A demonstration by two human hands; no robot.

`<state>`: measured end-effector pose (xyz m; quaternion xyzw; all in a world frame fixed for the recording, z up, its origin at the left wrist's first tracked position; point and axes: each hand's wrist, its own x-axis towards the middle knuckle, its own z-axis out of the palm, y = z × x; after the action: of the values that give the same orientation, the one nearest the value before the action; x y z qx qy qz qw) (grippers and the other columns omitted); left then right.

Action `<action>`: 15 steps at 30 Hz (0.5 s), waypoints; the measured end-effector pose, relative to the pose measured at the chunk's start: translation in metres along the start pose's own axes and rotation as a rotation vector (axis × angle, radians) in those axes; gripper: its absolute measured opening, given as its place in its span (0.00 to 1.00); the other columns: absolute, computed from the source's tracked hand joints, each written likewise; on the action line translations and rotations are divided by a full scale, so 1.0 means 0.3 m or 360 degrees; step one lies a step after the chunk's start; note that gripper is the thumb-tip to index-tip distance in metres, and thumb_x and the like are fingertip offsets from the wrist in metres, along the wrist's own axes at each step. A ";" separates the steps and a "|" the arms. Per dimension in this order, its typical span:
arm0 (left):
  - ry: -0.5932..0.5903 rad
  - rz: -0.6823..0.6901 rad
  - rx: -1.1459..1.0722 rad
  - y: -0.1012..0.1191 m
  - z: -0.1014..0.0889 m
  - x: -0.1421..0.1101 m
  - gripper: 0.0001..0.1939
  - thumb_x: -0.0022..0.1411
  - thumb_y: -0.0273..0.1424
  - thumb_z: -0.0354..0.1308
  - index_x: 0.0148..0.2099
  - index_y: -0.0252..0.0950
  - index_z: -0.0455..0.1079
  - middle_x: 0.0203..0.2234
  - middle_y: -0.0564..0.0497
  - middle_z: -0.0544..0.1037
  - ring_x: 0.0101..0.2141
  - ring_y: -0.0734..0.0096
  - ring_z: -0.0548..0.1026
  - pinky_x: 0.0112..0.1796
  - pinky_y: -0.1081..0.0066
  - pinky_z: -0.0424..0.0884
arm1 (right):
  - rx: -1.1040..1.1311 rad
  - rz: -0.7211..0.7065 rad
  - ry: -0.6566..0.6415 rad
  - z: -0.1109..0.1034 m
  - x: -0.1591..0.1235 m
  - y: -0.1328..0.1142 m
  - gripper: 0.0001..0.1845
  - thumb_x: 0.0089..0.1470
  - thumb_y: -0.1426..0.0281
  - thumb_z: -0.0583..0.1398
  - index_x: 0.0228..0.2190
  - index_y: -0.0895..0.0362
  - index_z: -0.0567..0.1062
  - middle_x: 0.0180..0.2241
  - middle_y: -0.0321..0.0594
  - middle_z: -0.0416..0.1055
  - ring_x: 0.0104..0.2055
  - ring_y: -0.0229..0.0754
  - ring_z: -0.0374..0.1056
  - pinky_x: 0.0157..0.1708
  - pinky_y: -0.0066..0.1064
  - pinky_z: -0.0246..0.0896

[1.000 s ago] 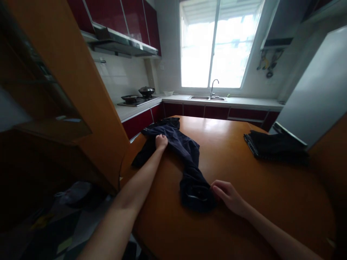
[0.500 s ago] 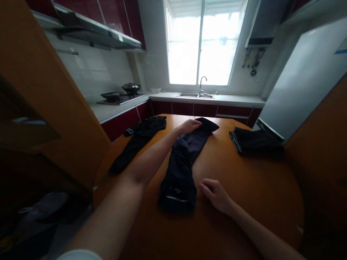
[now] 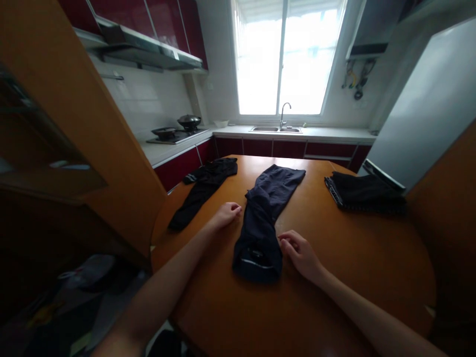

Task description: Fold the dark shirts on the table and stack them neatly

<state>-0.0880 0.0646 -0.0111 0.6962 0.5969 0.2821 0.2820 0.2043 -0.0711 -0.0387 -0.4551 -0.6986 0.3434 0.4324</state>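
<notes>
A dark navy garment [image 3: 273, 201], folded long and narrow, lies lengthwise on the wooden table [image 3: 334, 277]. Its near end is rounded, with a pale line and a small mark on it. My left hand [image 3: 226, 214] hovers just left of the garment, thumb and fingers drawn together with nothing visible in them. On the other side, my right hand [image 3: 302, 254] is at the garment's lower right edge. Its fingers are loosely bent, the thumb a little apart from them, and the fingertips reach the edge of the cloth.
Black clothing [image 3: 203, 191] is spread on the table's left side. A folded black stack [image 3: 366, 193] sits at the right, near the fridge [image 3: 427, 99]. Beyond the table are a counter with a sink [image 3: 266, 129], a stove [image 3: 176, 136] and a lidded pan [image 3: 189, 121].
My left hand has come back from the garment's far end to its left side. The far end, formerly bunched and dark under that hand, now lies flat. My right hand has drawn closer to the edge.
</notes>
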 end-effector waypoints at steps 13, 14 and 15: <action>0.0140 0.0403 0.0046 0.053 0.118 -0.054 0.19 0.65 0.36 0.57 0.55 0.37 0.77 0.52 0.42 0.74 0.55 0.58 0.72 0.58 0.62 0.65 | 0.0057 -0.0002 0.0401 0.060 0.281 0.061 0.23 0.56 0.53 0.57 0.41 0.59 0.78 0.41 0.48 0.77 0.41 0.48 0.72 0.42 0.39 0.67; 0.0126 0.0474 0.0050 0.055 0.124 -0.058 0.19 0.66 0.37 0.57 0.56 0.37 0.76 0.55 0.42 0.73 0.56 0.58 0.70 0.60 0.61 0.64 | 0.0061 -0.0007 0.0411 0.063 0.300 0.066 0.25 0.56 0.52 0.57 0.42 0.59 0.78 0.42 0.49 0.77 0.41 0.48 0.72 0.42 0.39 0.68; 0.0100 0.0551 0.0060 0.057 0.130 -0.062 0.20 0.67 0.38 0.56 0.57 0.38 0.75 0.57 0.43 0.72 0.58 0.57 0.69 0.61 0.60 0.62 | 0.0060 -0.0012 0.0428 0.066 0.315 0.071 0.26 0.55 0.51 0.57 0.42 0.60 0.78 0.43 0.50 0.76 0.41 0.48 0.72 0.41 0.39 0.68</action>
<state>-0.0504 0.0417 -0.0264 0.7845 0.4819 0.3368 0.1974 0.1734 0.0227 -0.0375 -0.4861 -0.6296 0.2907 0.5318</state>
